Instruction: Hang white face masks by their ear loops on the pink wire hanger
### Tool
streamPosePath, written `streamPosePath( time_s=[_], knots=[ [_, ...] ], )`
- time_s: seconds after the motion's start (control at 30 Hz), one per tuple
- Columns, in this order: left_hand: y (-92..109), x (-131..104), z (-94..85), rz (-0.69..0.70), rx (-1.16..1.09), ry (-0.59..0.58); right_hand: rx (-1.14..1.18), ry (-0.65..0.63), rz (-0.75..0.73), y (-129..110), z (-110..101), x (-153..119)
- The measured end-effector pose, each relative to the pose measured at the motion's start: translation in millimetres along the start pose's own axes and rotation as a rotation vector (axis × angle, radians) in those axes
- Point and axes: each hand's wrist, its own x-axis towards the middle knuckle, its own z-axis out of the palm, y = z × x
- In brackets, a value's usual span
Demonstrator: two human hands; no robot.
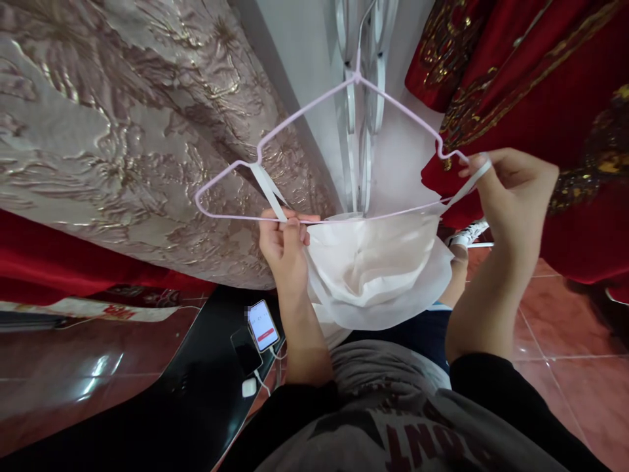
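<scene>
While hands [285, 244] hold white straps [268, 191], the shirt [393, 393] reads—partly—"NT".

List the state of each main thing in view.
Pink hanger: hook tip out of view
White garment: draping loosely
Left hand: closed on garment's edge
Right hand: pinching strap at hanger's end
Left strap: looped over hanger
Right strap: stretched across thumb
Upper phone: screen lit, plugged in
Lower phone: screen dark, plugged in

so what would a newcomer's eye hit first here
Likely the pink hanger across the middle, with a white garment below its bar and the left hand and right hand either side. Then the gold-trimmed red fabric at right, and the lit phone on the black surface, lower left.
</scene>
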Motion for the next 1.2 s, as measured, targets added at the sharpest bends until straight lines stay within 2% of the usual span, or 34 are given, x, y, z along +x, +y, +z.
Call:
streamPosePath(
  time_s=[0.1, 0.27, 0.37, 0.53, 0.6, 0.67, 0.77, 0.83, 0.93, 1.0, 1.03, 1.07, 1.17, 1.2],
  knots=[
    [-1, 0, 1.3, 0.008, 0.016, -0.003, -0.022, 0.006, 0.053, 7, -5, 1],
    [-8, -2, 6.1, 0.081, 0.021, 0.022, -0.099, 0.019, -0.008, -10, 2, 10],
    [-7, -3, 6.6, 0.084, 0.009, 0.012, -0.156, -0.051, -0.056, -11, 7, 15],
    [-3, -6, 4.9, 0.033, 0.039, 0.012, -0.077, -0.137, -0.013, 11, -4, 9],
    [-3, -6, 5.5, 0.013, 0.041, 0.009, -0.078, -0.210, 0.008, 10, -8, 4],
    [-5, -5, 6.5, -0.011, 0.037, 0.008, -0.108, -0.240, -0.015, -1, -8, 1],
    [-7, -5, 6.6, -0.037, 0.031, 0.007, -0.177, -0.255, -0.101, -24, -3, 3],
    [-8, -5, 6.0, -0.028, 0.017, -0.007, -0.207, -0.249, -0.215, -36, 1, 5],
    [-7, -6, 6.2, -0.023, -0.008, -0.030, -0.144, -0.117, -0.433, -48, 6, -4],
    [-6, -6, 7.6, -0.031, -0.012, -0.031, -0.052, -0.047, -0.485, -54, 12, -19],
    [-6, -6, 8.4, -0.033, -0.011, -0.027, -0.015, -0.079, -0.463, -55, 16, -28],
    [-5, -6, 9.1, -0.035, -0.008, -0.020, 0.006, -0.170, -0.423, -56, 21, -39],
    [-5, -7, 8.3, -0.048, 0.021, 0.000, 0.026, -0.569, -0.236, -49, 42, -70],
    [-5, -7, 6.6, -0.055, 0.044, -0.008, 0.030, -0.606, -0.180, -45, 49, -80]
  ],
)
